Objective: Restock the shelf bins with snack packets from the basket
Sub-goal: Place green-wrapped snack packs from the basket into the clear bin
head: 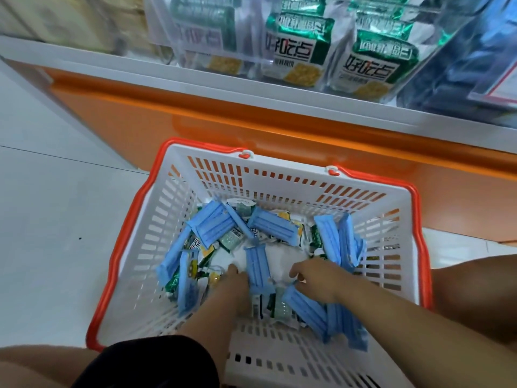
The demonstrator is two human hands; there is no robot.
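A white basket (279,177) with an orange rim stands on the floor before the shelf. Inside lie several green and white snack packets (232,239) mixed with several blue face masks (212,222). Both my hands reach down into it. My left hand (237,284) has its fingers pushed down among the packets beside a mask (257,264); what they hold is hidden. My right hand (316,278) has curled fingers at the ear loop of a blue mask (305,306). Above, a clear shelf bin (251,46) holds green snack packets (296,49).
The shelf has a white ledge (195,88) and an orange base (140,119) just behind the basket. Pale floor tiles (56,205) spread to the left. A blue-tinted bin (461,51) with a label stands at the right. My knees frame the basket's near side.
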